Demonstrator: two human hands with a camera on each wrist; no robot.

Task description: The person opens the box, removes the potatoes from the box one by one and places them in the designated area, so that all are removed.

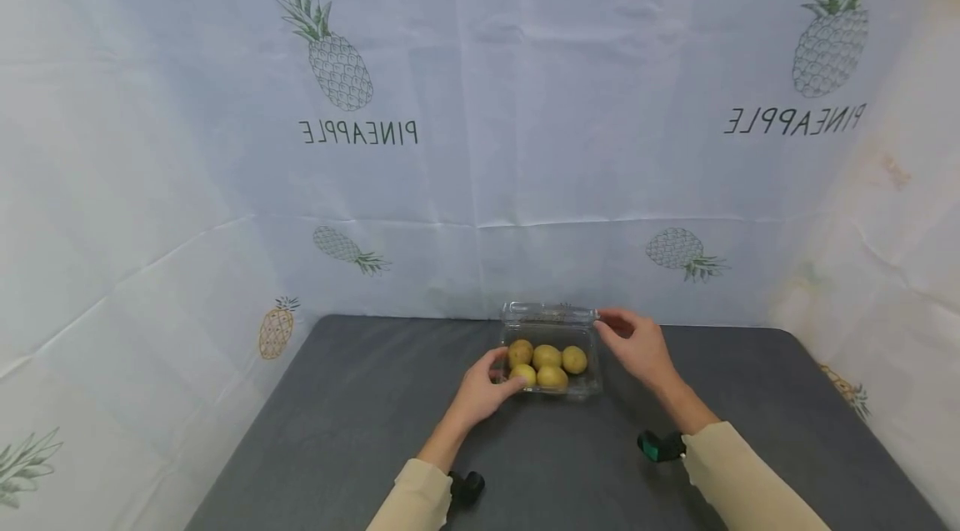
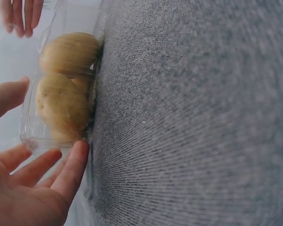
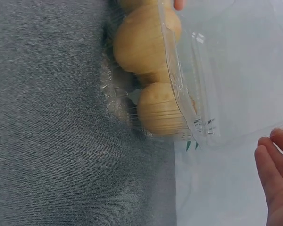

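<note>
Potatoes (image 1: 547, 356) in clear box (image 1: 583, 389)

Left hand (image 1: 478, 395) spreads thumb and fingers wide at the box's left end, fingertips touching it; right hand (image 1: 639, 345) has straight fingers at the raised lid (image 1: 547, 313)'s right edge; box sits toward the table (image 1: 337, 423)'s back.

Potatoes (image 1: 547, 357) in container (image 1: 588, 386) on table (image 1: 360, 423)

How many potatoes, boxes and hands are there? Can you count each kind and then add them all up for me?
Potatoes: 5
Box, counting its lid as part of it: 1
Hands: 2
Total: 8
</note>
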